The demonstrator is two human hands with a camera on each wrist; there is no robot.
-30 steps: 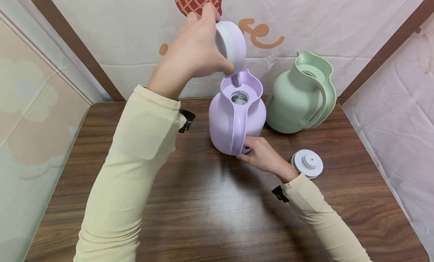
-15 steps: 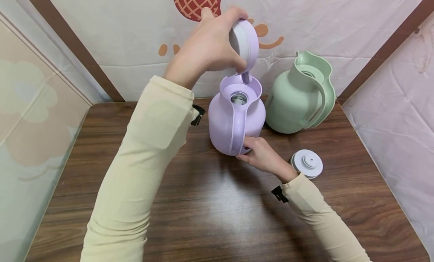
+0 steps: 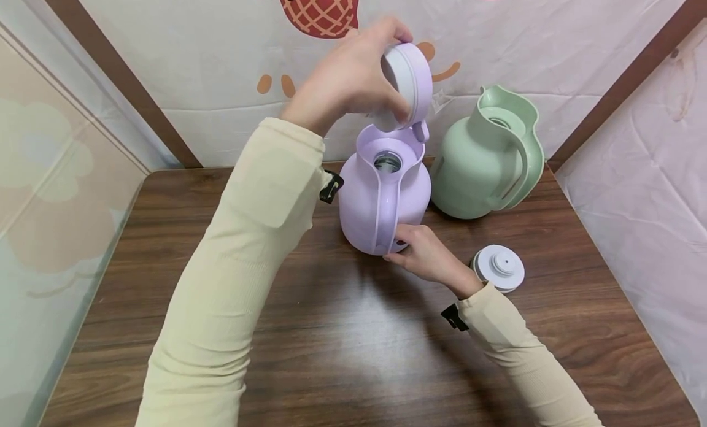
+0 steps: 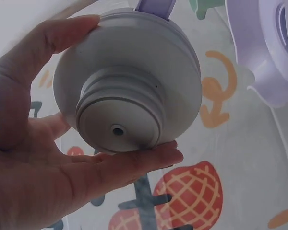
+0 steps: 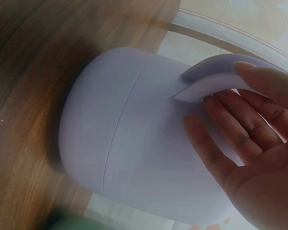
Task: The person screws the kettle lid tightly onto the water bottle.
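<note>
A lilac thermos jug stands upright on the table, its round mouth uncovered. Above it my left hand grips a lilac-and-white lid by the rim, tilted on its side. In the left wrist view the lid's white underside shows a threaded plug with a small hole, thumb and fingers at opposite edges. The lid's lilac tab points down beside the jug's mouth. Low on the jug's handle, my right hand holds on; in the right wrist view its fingers curl behind the handle.
Close behind on the right stands a green thermos jug, its mouth also uncovered. A white lid lies plug-up on the wooden table, beside my right wrist. A printed cloth hangs along the table's back edge.
My left hand has carried the lid to the right and slightly down, over the right side of the lilac jug's mouth. The right hand stays on the handle.
</note>
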